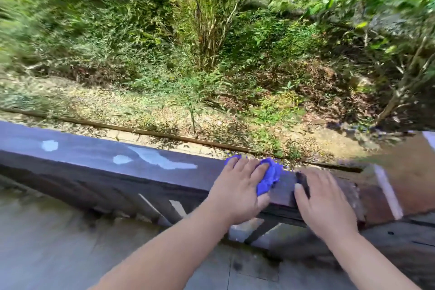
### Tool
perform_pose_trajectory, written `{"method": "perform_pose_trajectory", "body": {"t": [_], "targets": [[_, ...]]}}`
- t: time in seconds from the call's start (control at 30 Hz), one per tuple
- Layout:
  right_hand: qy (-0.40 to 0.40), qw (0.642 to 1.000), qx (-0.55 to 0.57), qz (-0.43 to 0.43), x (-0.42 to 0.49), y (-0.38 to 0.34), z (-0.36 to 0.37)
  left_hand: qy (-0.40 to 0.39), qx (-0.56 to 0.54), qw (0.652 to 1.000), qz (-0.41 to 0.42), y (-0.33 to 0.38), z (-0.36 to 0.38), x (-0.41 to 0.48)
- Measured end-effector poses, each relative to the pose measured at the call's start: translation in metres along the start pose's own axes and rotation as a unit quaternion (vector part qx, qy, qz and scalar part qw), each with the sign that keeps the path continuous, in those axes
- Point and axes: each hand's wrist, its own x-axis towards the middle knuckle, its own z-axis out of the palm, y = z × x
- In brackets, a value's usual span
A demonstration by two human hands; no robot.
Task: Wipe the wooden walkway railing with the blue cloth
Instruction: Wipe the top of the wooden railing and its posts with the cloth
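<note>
The blue cloth (269,179) lies bunched on the flat top of the wooden railing (98,160), toward the railing's right part and close to its far edge, with a bit of it poking out past the fingertips there. The left hand (237,189) presses down on the cloth, fingers spread and bent over it, thumb against the cloth's near side, so the hand covers most of it. Just beside it on the right, the right hand (323,202) lies flat and open on the railing top, palm down, holding nothing; the two hands are apart, with a strip of bare wood between them. Pale shiny patches show on the railing top to the left of the cloth. Slanted wooden bars run under the rail on the near side. Below the arms is a grey paved walkway (58,242). Beyond the railing's far edge lie dry leaves and dense green bushes (207,30). The frame is blurred at the edges.
</note>
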Motion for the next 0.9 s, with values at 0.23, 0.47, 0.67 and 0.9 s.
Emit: {"method": "perform_pose_trajectory", "body": {"t": [0.23,0.47,0.67,0.9], "targets": [[-0.007,1.000,-0.012,0.027,-0.002,-0.010,-0.007,0.024,0.033,0.997,-0.069,-0.106,-0.025,-0.052],[-0.067,0.993,0.042,-0.083,0.020,-0.086,0.007,0.045,0.032,0.986,-0.154,-0.073,-0.008,-0.037],[-0.022,0.985,0.087,-0.148,0.035,-0.137,0.027,0.033,0.017,0.992,-0.125,-0.082,-0.020,-0.041],[-0.107,0.987,-0.036,-0.113,0.035,-0.136,0.038,0.028,0.013,0.996,-0.090,-0.130,-0.032,-0.059]]}}
